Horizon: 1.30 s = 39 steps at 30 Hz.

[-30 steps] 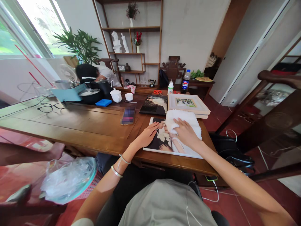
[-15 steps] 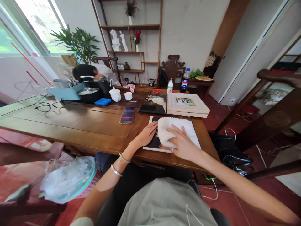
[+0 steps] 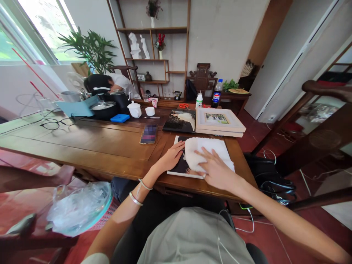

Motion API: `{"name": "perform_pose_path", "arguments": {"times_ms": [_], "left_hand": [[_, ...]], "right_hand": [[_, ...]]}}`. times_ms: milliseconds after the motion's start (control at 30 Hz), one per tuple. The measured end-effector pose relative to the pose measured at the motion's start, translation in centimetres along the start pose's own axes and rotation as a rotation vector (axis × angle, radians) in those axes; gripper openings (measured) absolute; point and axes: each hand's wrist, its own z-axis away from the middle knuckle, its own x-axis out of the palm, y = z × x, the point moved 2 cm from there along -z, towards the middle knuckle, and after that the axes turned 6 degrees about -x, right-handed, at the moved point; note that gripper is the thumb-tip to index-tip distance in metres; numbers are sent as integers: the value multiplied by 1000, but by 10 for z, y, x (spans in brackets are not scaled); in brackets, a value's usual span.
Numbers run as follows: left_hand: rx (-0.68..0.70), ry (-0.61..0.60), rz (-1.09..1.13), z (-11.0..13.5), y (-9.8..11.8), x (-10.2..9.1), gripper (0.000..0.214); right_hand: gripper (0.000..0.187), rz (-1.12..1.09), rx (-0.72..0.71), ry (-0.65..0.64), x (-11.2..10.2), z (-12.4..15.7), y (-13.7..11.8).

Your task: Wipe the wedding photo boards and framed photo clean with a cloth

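Note:
A photo panel with a dark picture and white edges lies flat near the front of the wooden table. Spread over most of it is a white cloth, its left side folded and thicker. My right hand rests on the cloth with fingers stretched apart, a ring on one of them. At the panel's left edge, my left hand lies flat with fingers straight, their tips close to the cloth's left border. Part of the picture is hidden beneath the cloth.
Behind the panel are a dark photo panel and stacked white frames. A phone lies to the left. Further back stand a cola bottle, a small white bottle and a white teapot. A person leans down beyond the table.
My right hand has shifted very slightly on the cloth, and its fingers lie a little differently. The cloth's folded part looks a bit flatter. My left hand stays in place.

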Motion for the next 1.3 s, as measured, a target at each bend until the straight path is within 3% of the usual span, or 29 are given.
{"name": "perform_pose_path", "arguments": {"times_ms": [100,200,300,500,633,767,967,1067,1167,1300], "left_hand": [[10,-15,9,0,0,-1,44],[17,-34,5,0,0,-1,46],[8,-19,-11,0,2,-1,44],[-34,-7,-6,1,4,-1,43],[-37,9,18,1,4,0,42],[-39,15,23,2,3,0,42],[-21,14,-2,1,2,1,42],[-2,11,0,1,2,1,43],[-7,8,-7,1,2,1,43],[-39,-3,-14,1,4,0,42]], "right_hand": [[21,-58,-82,-24,-1,22,-28],[23,-82,-114,-11,-2,28,-32],[29,-61,-57,33,0,17,-4],[35,64,112,96,-2,-14,82],[36,38,163,95,-4,-13,99],[31,24,145,77,-2,4,70],[19,-78,-31,12,-5,41,-16],[22,-120,-70,3,-6,45,-31],[25,-100,12,37,-5,33,-4],[34,-18,176,83,-3,9,67]]}}
